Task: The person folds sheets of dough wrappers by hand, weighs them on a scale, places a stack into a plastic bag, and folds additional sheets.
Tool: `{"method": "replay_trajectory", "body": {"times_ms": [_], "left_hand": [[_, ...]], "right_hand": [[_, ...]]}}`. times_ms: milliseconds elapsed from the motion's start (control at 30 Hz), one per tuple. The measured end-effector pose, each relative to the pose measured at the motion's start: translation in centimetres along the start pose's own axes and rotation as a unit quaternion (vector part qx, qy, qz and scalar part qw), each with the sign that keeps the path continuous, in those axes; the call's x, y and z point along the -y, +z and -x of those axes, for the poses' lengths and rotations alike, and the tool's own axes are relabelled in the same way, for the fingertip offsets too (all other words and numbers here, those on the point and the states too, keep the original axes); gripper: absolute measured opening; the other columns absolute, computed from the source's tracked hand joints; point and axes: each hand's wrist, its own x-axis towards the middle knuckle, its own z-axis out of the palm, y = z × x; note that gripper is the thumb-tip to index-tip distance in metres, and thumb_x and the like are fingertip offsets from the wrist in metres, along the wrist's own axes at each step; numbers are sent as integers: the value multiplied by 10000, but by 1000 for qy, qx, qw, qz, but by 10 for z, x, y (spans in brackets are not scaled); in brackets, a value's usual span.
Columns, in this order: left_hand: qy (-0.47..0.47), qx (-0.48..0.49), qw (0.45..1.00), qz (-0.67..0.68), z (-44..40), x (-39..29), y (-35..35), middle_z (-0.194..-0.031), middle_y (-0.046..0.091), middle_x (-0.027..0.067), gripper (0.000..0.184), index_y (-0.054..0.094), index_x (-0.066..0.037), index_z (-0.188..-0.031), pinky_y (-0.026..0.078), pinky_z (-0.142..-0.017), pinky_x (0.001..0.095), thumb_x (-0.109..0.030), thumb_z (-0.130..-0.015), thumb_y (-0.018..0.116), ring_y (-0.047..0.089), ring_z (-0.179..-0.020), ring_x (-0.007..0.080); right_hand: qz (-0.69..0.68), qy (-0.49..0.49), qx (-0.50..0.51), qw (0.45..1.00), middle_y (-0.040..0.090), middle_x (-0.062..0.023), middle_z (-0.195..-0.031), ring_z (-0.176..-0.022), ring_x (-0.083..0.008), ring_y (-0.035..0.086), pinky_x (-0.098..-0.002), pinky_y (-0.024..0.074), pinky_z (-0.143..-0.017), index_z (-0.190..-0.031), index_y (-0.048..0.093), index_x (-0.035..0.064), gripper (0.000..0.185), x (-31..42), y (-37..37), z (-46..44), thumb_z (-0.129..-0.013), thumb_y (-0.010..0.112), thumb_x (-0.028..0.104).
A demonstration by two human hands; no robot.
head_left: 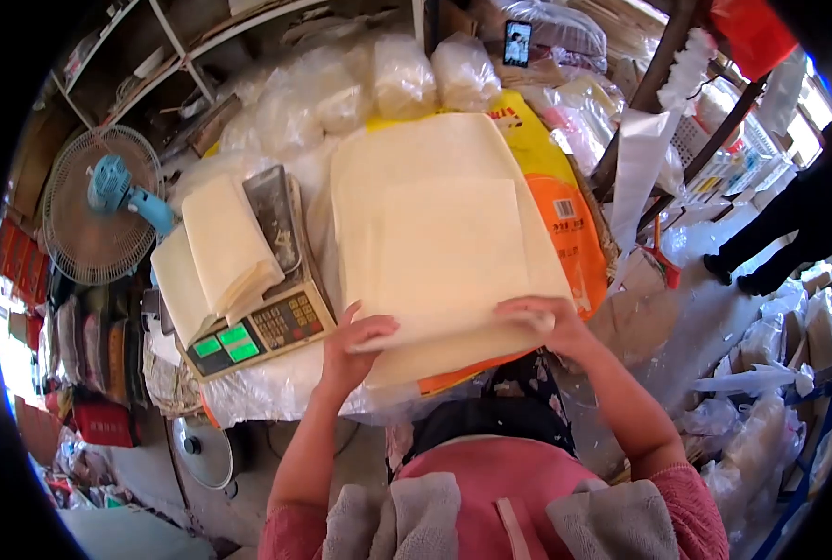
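A large stack of pale cream sheets (369, 159) lies on the table, with a smaller sheet or thin stack (444, 243) on top. My left hand (360, 345) grips the near left corner of that upper sheet, thumb over its edge. At the near right corner my right hand (547, 322) holds the same sheet, its fingers curled round the edge. The near edge of the sheet is slightly raised between them. Left of the stack, folded cream sheets (225, 238) rest on a digital scale (290, 322) with green displays.
Plastic-wrapped bundles (402, 75) line the table's back, near a phone (517, 44). A yellow and orange bag (565, 210) lies under the stack's right side. A fan (108, 201) stands at left. Another person in dark trousers (780, 229) stands at far right.
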Motion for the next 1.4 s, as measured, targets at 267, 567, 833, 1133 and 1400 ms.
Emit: {"method": "replay_trajectory", "body": {"times_ms": [267, 567, 833, 1133, 1400], "left_hand": [[-43, -129, 940, -314, -48, -5, 29, -1347, 450, 185, 745, 421, -100, -1362, 322, -1037, 467, -299, -731, 763, 439, -1251, 325], [58, 84, 923, -372, -57, -1, 22, -1318, 487, 151, 617, 544, -107, -1230, 286, -1049, 513, -434, -736, 718, 428, -1251, 333], [-254, -5, 963, 92, -59, -5, -17, -954, 655, 104, 334, 606, 15, -987, 468, -701, 208, -128, -729, 762, 598, -879, 96], [-142, -4, 945, -295, -111, 17, 45, -1462, 337, 134, 687, 426, -92, -1367, 198, -1102, 503, -515, -847, 576, 269, -1376, 282], [-125, -8, 940, -317, -106, 25, 50, -1500, 262, 128, 711, 353, -97, -1415, 157, -1103, 536, -505, -867, 549, 234, -1391, 286]], "right_hand": [[97, 162, -141, 972, 647, -146, -1018, -918, -220, 621, -330, 474, -815, -1208, 542, 5, 442, 17, 2, -43, -839, 652, 221], [461, -10, 27, 887, 250, -166, -1487, -1400, -354, 165, -519, 174, -1118, -1421, 323, 130, 833, 30, -1, -52, -760, 663, 505], [192, 78, -23, 978, 604, -133, -1151, -1088, -239, 572, -331, 445, -918, -1177, 578, 67, 476, 19, -40, -36, -812, 677, 356], [346, 196, -171, 902, 598, -166, -1129, -1007, -330, 589, -379, 468, -866, -1329, 443, 98, 629, 19, -25, -92, -827, 632, 426], [531, -73, -107, 838, 293, -129, -1469, -1380, -347, 212, -547, 150, -1103, -1410, 357, 164, 525, -27, -5, -98, -942, 440, 387]]}}
